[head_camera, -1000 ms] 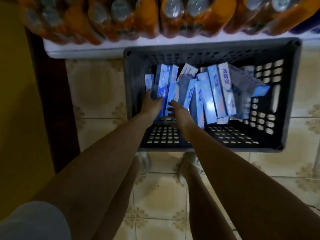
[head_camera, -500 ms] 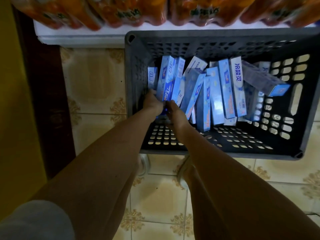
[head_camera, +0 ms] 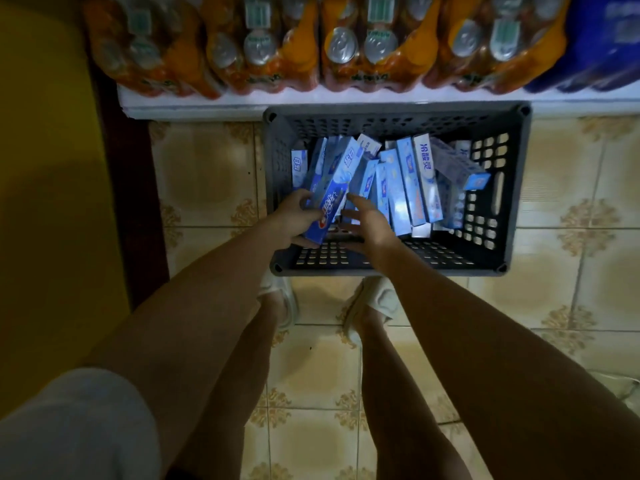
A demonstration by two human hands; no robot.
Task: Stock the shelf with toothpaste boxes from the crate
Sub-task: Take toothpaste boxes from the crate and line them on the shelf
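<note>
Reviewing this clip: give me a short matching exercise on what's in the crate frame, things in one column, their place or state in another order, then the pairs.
Things:
1. left hand
2. right hand
3. crate
4. orange drink packs

Places or states:
a. on the white shelf
b. grips a toothpaste box
c. on the tiled floor, boxes inside
d. fingers spread, holding nothing

Pairs: 1-b, 2-d, 3-c, 4-a

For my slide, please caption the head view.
Left hand grips a blue toothpaste box over the dark plastic crate; right hand open.
</note>
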